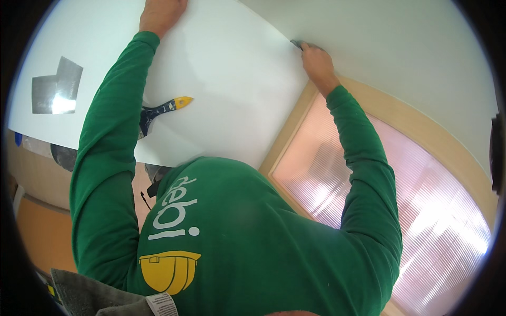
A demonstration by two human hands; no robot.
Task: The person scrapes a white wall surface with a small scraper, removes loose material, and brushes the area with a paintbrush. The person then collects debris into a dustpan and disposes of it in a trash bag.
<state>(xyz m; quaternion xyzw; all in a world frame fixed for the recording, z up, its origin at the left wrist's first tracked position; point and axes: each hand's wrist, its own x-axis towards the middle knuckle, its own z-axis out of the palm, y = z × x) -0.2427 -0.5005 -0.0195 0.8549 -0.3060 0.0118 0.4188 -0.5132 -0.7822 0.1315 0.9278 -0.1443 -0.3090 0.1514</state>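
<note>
My right hand [317,63] grips a dark hand tool [297,44] with a flat, blade-like tip, too small to name exactly. Its tip meets the seam between a white flat surface [237,75] and the pale wall [379,43]. My left hand [162,15] is over the far part of the white surface, cut off by the top of the picture; its fingers cannot be seen. A flat paintbrush [160,110] with a dark blue, yellow-tipped handle lies below that hand, its bristles mostly hidden behind my left sleeve. Two thin metal plates [57,87] overlap at the left.
A light wooden frame [292,122] around a ribbed translucent panel [316,170] stands along the right, beneath my right forearm. The white surface ends at a near edge in front of my body. Dark objects [63,157] show below it at the left, beside an orange-brown panel [43,233].
</note>
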